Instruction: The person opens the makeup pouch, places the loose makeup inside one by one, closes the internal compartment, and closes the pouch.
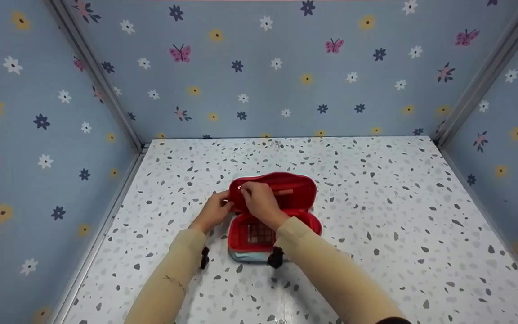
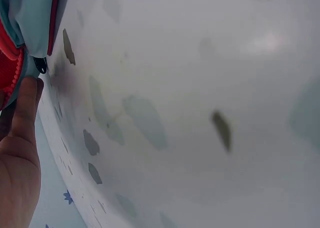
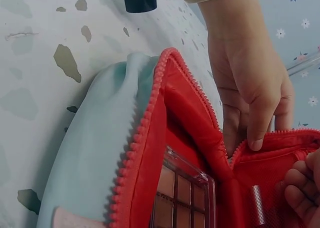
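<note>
A light blue cosmetic bag [image 1: 250,257] with a red lining lies unfolded, its lid flap [image 1: 305,193] tipped back. My left hand [image 1: 213,211] pinches the flap's left zipped edge, thumb inside, as the right wrist view shows. Over the inside of the flap, my right hand [image 1: 261,200] has curled fingers; a small pale spot shows by its fingertips, too small to name. Near those fingers, a silver tube [image 3: 258,204] lies at the red mesh pocket. An orange-pink stick [image 1: 283,192] is also at the flap. In the bag's base sits an eyeshadow palette [image 3: 182,193] with a clear lid.
The bag stands on a white speckled table [image 1: 398,202]. Flower-patterned panels [image 1: 281,72] rise behind it and on both sides, joined by metal corner posts [image 1: 99,76]. A dark zip pull [image 2: 40,65] hangs at the bag's edge.
</note>
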Tool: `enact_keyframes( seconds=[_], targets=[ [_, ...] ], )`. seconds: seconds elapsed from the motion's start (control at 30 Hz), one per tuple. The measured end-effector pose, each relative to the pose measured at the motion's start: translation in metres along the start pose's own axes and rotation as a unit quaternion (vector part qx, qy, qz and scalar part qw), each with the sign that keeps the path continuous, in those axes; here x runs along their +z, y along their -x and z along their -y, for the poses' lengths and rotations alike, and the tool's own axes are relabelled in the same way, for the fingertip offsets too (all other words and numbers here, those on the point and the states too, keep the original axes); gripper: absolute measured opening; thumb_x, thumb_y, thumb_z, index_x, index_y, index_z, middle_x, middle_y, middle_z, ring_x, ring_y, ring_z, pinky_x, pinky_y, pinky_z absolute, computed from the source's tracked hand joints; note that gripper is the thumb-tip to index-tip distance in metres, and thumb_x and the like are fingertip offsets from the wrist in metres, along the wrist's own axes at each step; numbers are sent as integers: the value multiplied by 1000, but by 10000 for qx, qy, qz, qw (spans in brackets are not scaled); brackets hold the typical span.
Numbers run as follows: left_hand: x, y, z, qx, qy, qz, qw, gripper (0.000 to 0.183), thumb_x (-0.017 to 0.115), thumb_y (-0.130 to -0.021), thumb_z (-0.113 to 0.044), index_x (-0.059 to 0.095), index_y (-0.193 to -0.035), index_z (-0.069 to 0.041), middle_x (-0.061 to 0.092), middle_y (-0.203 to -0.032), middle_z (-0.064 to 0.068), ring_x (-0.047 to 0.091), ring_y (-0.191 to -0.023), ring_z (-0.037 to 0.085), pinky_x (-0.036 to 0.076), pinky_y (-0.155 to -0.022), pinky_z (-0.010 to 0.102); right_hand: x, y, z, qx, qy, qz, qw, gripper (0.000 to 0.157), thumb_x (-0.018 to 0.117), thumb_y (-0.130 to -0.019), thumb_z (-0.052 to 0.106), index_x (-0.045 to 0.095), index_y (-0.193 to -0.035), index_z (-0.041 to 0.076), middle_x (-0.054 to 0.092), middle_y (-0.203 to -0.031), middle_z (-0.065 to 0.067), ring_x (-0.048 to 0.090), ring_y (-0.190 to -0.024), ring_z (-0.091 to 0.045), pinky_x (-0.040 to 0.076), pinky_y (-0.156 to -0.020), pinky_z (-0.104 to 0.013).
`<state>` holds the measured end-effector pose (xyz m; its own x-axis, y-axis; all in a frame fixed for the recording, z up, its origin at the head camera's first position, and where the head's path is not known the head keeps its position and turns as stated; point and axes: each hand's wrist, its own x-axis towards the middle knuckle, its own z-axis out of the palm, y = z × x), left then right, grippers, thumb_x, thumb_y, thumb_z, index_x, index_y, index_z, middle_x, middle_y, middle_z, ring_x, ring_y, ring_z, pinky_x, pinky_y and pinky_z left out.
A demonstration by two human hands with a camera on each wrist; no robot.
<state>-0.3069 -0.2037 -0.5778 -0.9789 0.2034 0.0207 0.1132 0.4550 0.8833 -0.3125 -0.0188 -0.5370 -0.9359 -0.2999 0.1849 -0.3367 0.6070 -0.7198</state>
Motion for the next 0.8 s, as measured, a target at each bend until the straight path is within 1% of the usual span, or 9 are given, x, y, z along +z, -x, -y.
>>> enact_keyframes(
  seconds=[0.07,0.2,0.3,0.43,0.53,0.7,0.8],
  targets=[
    [0,-1,-1,31,-35,26,10000,37,54,-106,5,70,-139,1,73,-135,21,73,-118,34,62,-102,45,-4,1,-2,-44,-25,-4,10000,22,63,-110,12,79,-123,5,81,-119,-10,77,-104,-21,64,-97,-38],
    [-2,-3,-1,101,-173,39,9998,35,56,-105,3,71,-136,-1,75,-131,18,72,-115,32,60,-101,46,-18,7,-8,-86,-133,92,9998,22,67,-109,14,78,-126,8,81,-121,-8,78,-105,-19,64,-98,-38],
    [-3,-2,-2,71,-310,-3,9995,35,59,-105,1,72,-137,-4,76,-128,16,71,-114,32,58,-102,48,-30,14,-14,-11,-120,145,9998,25,71,-106,14,76,-131,10,81,-125,-7,77,-112,-19,61,-106,-42],
    [-5,-1,-3,-35,-312,-16,9995,38,60,-104,1,69,-141,-5,75,-128,16,71,-114,32,58,-102,48,-44,23,-22,21,-72,65,10000,29,74,-105,15,74,-133,10,80,-128,-8,76,-118,-22,60,-108,-44],
    [-7,0,-4,-131,-285,19,9995,39,60,-104,1,68,-142,-5,73,-127,16,70,-111,31,58,-98,44,-54,29,-27,-110,3,-51,9999,28,74,-104,14,75,-131,7,80,-125,-10,76,-114,-24,62,-105,-43],
    [-9,1,-6,-348,-252,95,9990,39,60,-104,-1,68,-142,-8,71,-126,16,69,-105,26,59,-87,34,-71,37,-39,-419,139,-355,9984,22,75,-103,10,76,-123,1,81,-118,-13,76,-107,-26,63,-101,-43],
    [-10,1,-6,-379,-214,164,9989,38,59,-105,-2,68,-142,-8,70,-127,17,69,-102,25,58,-82,31,-80,41,-46,-468,150,-534,9974,20,76,-102,10,77,-120,0,81,-114,-14,77,-105,-26,64,-99,-44]
  ],
)
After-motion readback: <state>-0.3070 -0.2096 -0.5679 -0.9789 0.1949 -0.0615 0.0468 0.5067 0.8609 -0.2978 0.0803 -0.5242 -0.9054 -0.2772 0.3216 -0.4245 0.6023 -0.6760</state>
